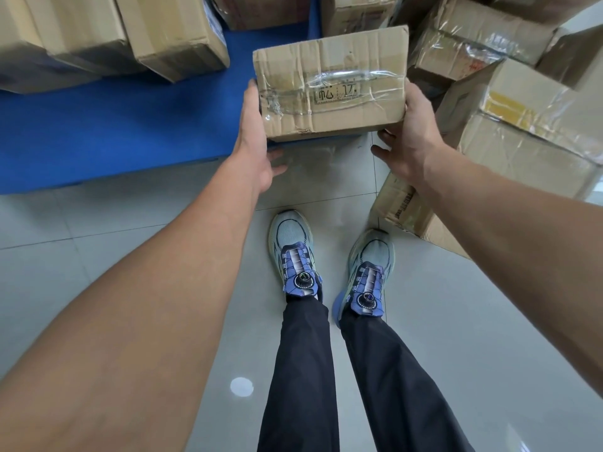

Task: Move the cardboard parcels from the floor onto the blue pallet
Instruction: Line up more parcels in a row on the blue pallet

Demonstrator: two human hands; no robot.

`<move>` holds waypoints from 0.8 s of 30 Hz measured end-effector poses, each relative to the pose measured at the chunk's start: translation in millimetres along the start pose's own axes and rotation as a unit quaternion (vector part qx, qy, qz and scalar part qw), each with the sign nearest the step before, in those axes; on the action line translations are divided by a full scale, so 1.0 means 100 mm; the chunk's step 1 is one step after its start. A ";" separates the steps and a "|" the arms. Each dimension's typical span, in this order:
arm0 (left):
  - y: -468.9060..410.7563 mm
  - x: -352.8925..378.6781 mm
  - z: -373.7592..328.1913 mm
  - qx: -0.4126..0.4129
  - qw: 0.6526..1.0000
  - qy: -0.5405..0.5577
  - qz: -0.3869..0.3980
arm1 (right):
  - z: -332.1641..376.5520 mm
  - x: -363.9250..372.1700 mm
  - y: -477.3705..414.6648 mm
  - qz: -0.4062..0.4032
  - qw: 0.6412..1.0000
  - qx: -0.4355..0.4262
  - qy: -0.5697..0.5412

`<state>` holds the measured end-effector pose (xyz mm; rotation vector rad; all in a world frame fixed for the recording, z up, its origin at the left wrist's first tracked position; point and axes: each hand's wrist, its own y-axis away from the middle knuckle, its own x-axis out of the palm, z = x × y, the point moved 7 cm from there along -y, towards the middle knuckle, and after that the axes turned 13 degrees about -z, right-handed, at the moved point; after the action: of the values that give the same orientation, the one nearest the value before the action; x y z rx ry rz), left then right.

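I hold a taped cardboard parcel [332,86] in the air between both hands, over the near right corner of the blue pallet [114,132]. My left hand [254,138] grips its left end, thumb up the side and fingers curled underneath. My right hand [411,132] grips the right end the same way, with its fingertips showing below the bottom edge. Clear tape and a small label run across the parcel's front face. The parcel's underside is hidden.
Several cardboard parcels [169,31] stand on the pallet at the back left. A pile of taped parcels [522,132] sits on the floor to the right, one [404,210] close to my right shoe. My shoes [295,252] stand on grey tiles just before the pallet.
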<state>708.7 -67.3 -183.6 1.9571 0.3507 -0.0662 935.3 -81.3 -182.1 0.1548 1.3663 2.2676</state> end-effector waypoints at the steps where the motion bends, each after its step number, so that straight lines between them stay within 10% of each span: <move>1: 0.00 0.01 0.01 -0.002 1.000 0.000 0.000 | 0.00 0.00 0.00 -0.002 1.000 0.000 -0.004; 24: 0.77 -0.34 0.45 -0.039 0.997 -0.023 -0.061 | 0.28 -0.49 0.79 -0.086 0.994 -0.061 0.004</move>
<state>702.1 -142.9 -126.4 1.8522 0.4362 -0.1731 960.2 -111.7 -93.0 -0.0138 1.1921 2.2013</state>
